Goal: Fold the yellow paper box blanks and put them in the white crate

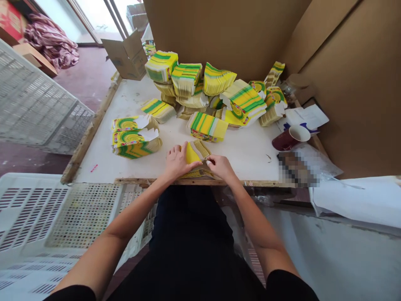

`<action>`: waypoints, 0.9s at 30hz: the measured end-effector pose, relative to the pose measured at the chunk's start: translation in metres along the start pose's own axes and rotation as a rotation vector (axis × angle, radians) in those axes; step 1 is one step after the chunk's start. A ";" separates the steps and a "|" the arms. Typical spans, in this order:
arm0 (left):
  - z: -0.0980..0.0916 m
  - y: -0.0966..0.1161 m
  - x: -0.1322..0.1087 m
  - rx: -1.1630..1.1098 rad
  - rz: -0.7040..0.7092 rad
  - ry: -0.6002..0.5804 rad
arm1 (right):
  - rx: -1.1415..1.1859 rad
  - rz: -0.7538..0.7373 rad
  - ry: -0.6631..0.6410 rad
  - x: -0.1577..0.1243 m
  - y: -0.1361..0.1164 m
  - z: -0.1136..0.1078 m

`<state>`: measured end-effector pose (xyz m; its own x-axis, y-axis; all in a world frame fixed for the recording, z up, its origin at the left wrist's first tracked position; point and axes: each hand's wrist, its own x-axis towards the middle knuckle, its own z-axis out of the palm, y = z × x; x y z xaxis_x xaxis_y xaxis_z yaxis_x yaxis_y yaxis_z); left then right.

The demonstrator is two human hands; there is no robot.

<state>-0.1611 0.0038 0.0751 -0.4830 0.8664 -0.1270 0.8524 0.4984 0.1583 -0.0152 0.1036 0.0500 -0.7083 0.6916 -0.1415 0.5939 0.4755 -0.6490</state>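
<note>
A small stack of flat, folded cardboard cartons point(193, 153) lies at the table's front edge, showing yellow print and bare brown board. My left hand point(178, 162) rests on the left side of this stack, with its thumb stretched across the yellow face and its fingers apart. At the right edge, my right hand point(219, 168) pinches the carton flap between thumb and fingers. Something small and white shows on one right finger. Just beyond my hands sits a bundle of yellow-green cartons point(208, 126). Two more carton bundles point(135, 137) stand together to the left.
Several carton piles point(188, 79) line the back of the white table point(103, 146). On the right are a dark red mug point(283, 141), papers point(308, 116) and clear plastic. An open cardboard box point(125, 56) stands at the back left. White plastic crates point(40, 100) flank the left side.
</note>
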 end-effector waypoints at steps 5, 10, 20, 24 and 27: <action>-0.002 0.001 0.000 -0.007 -0.021 -0.020 | 0.145 -0.039 -0.107 -0.008 0.014 -0.007; 0.000 -0.002 0.001 -0.022 -0.004 -0.024 | 0.245 -0.062 -0.178 -0.012 0.022 -0.005; 0.005 -0.002 0.001 -0.039 -0.013 0.001 | 0.306 -0.152 -0.270 -0.022 0.026 -0.009; 0.005 -0.002 0.000 -0.036 -0.014 0.006 | 0.230 -0.203 0.057 -0.014 0.029 0.000; 0.005 -0.001 0.000 -0.032 -0.020 0.009 | 0.094 -0.260 0.100 -0.011 0.032 0.004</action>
<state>-0.1613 0.0030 0.0696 -0.5021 0.8562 -0.1214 0.8355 0.5165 0.1875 0.0105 0.1095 0.0278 -0.7882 0.6056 0.1098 0.3563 0.5944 -0.7209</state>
